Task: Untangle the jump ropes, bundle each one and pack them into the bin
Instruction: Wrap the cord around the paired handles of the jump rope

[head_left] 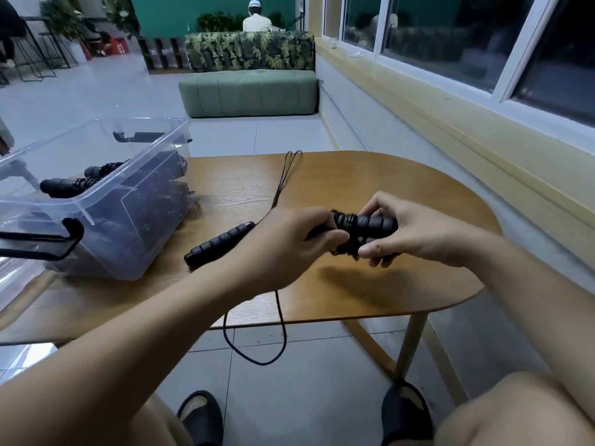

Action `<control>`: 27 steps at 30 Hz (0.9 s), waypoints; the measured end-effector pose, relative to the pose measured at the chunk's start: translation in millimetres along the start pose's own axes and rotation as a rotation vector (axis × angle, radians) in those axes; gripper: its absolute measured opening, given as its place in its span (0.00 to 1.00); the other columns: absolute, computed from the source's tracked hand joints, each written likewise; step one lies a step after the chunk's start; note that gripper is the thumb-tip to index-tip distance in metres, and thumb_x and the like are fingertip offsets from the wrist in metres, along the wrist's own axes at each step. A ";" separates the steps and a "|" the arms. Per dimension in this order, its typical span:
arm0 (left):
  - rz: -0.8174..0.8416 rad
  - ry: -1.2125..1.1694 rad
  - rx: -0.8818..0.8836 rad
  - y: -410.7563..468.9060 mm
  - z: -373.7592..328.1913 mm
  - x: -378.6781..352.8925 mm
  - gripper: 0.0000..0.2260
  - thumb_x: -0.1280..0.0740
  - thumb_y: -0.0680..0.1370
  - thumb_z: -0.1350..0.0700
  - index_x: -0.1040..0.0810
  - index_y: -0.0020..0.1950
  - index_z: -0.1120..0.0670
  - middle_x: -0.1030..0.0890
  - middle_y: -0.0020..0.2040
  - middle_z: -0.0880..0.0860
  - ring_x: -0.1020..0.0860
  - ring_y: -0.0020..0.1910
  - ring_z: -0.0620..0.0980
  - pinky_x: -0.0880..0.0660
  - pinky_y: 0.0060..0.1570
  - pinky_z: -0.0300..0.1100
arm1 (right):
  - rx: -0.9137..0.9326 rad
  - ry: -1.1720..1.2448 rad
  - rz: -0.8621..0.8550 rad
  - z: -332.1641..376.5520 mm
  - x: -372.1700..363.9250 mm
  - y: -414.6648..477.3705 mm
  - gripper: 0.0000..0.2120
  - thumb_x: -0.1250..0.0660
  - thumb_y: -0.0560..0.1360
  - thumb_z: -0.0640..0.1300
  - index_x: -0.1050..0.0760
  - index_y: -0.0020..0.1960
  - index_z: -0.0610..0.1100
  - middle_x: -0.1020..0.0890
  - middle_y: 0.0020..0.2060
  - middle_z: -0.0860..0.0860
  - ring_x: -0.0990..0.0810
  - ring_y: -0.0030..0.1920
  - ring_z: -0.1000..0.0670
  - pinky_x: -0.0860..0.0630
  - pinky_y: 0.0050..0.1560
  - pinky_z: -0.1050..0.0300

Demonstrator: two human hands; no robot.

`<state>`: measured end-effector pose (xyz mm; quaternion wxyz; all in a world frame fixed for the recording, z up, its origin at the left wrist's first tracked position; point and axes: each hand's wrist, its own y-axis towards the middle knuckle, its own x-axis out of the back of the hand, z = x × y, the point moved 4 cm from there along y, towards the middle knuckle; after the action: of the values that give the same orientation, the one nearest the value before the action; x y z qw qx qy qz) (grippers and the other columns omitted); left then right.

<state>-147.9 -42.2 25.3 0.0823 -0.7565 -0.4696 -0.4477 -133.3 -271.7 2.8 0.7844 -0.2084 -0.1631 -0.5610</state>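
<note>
Pale floor tiles run back to a green bench (248, 91) and a leaf-patterned sofa (249, 49), with dark windows (450, 37) along the right wall. Nearer, a wooden tabletop (386, 175) with a rounded end carries a clear plastic bin (135, 239) at its left. Inside the bin lie bundled ropes (74, 185) with black handles.

Above the middle of the tabletop both hands hold a black jump rope (370, 225) by one ribbed handle, which has turns of cord wound round it. The left grip (289, 243) is curled on the handle's left end, thumb pressed against the coils. The right grip (409, 230) pinches its right end between thumb and fingertips.

A second handle (219, 247) rests on the tabletop just left of the left grip. A thin cord loop (293, 156) lies stretched across the wood toward the far edge, and another loop (257, 358) hangs off the near edge toward the floor. Two black slippers (201, 416) show below.
</note>
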 end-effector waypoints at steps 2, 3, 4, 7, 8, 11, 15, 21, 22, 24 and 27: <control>-0.052 -0.021 -0.015 3.1 5.2 9.4 0.08 0.29 0.82 0.47 0.19 0.45 0.48 0.21 0.32 0.39 0.25 0.30 0.40 0.33 0.29 0.34 | -0.003 0.018 0.113 6.7 -11.0 -5.2 0.25 0.19 0.74 0.37 0.27 0.65 0.44 0.14 0.54 0.41 0.11 0.49 0.37 0.14 0.49 0.42; -0.074 -0.026 -0.024 4.3 9.0 13.1 0.08 0.28 0.81 0.46 0.19 0.45 0.48 0.21 0.32 0.42 0.25 0.31 0.42 0.30 0.31 0.38 | 0.008 0.019 0.165 10.7 -16.6 -8.0 0.25 0.19 0.74 0.37 0.27 0.65 0.44 0.13 0.53 0.42 0.11 0.50 0.37 0.14 0.50 0.41; -0.089 -0.040 -0.023 5.5 13.6 15.7 0.09 0.26 0.80 0.45 0.18 0.44 0.47 0.22 0.31 0.44 0.26 0.31 0.42 0.30 0.32 0.41 | 0.021 0.022 0.213 15.1 -21.7 -11.1 0.25 0.19 0.74 0.37 0.27 0.65 0.44 0.13 0.52 0.43 0.11 0.50 0.36 0.14 0.50 0.41; -0.076 -0.135 -0.013 6.6 23.3 20.7 0.12 0.25 0.77 0.42 0.19 0.43 0.49 0.27 0.29 0.44 0.32 0.29 0.42 0.35 0.32 0.40 | 0.058 0.065 0.346 30.2 -33.1 -20.8 0.25 0.19 0.73 0.34 0.28 0.64 0.44 0.13 0.52 0.43 0.12 0.50 0.33 0.15 0.50 0.41; -0.046 -0.165 -0.018 6.8 25.4 20.8 0.13 0.25 0.77 0.41 0.19 0.43 0.49 0.28 0.30 0.44 0.32 0.30 0.43 0.35 0.32 0.42 | 0.072 0.083 0.384 35.2 -35.1 -24.0 0.25 0.19 0.73 0.33 0.28 0.63 0.44 0.14 0.53 0.42 0.13 0.51 0.33 0.15 0.50 0.40; 0.011 -0.230 -0.052 7.7 29.0 17.4 0.15 0.27 0.78 0.39 0.19 0.45 0.50 0.27 0.32 0.49 0.31 0.33 0.45 0.36 0.35 0.44 | 0.122 0.125 0.450 47.6 -36.0 -32.2 0.25 0.20 0.73 0.31 0.29 0.63 0.43 0.15 0.54 0.40 0.13 0.50 0.33 0.15 0.49 0.41; 0.048 -0.386 -0.032 6.2 28.2 13.0 0.16 0.30 0.82 0.47 0.22 0.48 0.60 0.22 0.41 0.66 0.24 0.37 0.52 0.26 0.38 0.50 | 0.199 0.249 0.401 55.7 -29.7 -35.3 0.27 0.21 0.72 0.31 0.29 0.65 0.38 0.15 0.51 0.40 0.13 0.47 0.35 0.15 0.44 0.48; 0.061 -0.332 0.185 0.5 33.5 -1.2 0.17 0.35 0.83 0.64 0.25 0.36 0.51 0.29 0.29 0.47 0.33 0.28 0.45 0.36 0.30 0.43 | 0.281 0.421 0.127 57.8 -10.9 -30.4 0.29 0.19 0.67 0.38 0.26 0.64 0.42 0.16 0.53 0.42 0.13 0.45 0.34 0.16 0.42 0.51; 0.085 -0.367 0.194 2.1 30.3 -6.2 0.17 0.37 0.86 0.61 0.23 0.38 0.50 0.32 0.31 0.49 0.36 0.28 0.48 0.40 0.29 0.43 | 0.299 0.448 0.085 57.8 -7.9 -29.7 0.28 0.20 0.67 0.38 0.27 0.63 0.42 0.16 0.53 0.42 0.13 0.45 0.34 0.16 0.42 0.52; 0.114 -0.386 0.180 4.1 22.0 -13.9 0.14 0.40 0.89 0.53 0.20 0.48 0.56 0.34 0.35 0.55 0.37 0.32 0.52 0.40 0.30 0.43 | 0.320 0.493 0.002 56.0 -2.1 -27.7 0.27 0.20 0.68 0.38 0.27 0.63 0.43 0.17 0.53 0.40 0.13 0.45 0.35 0.16 0.43 0.52; 0.145 -0.260 0.193 5.4 18.0 -24.6 0.12 0.40 0.88 0.49 0.21 0.51 0.53 0.30 0.35 0.50 0.32 0.31 0.50 0.36 0.33 0.43 | 0.301 0.447 -0.112 51.3 2.9 -23.8 0.26 0.22 0.71 0.37 0.29 0.64 0.43 0.20 0.56 0.37 0.13 0.46 0.35 0.16 0.45 0.50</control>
<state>-136.7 -51.0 -2.1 0.1255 -0.8284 -0.4614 -0.2919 -156.0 -254.6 51.7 0.7909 0.0490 -0.0786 -0.6049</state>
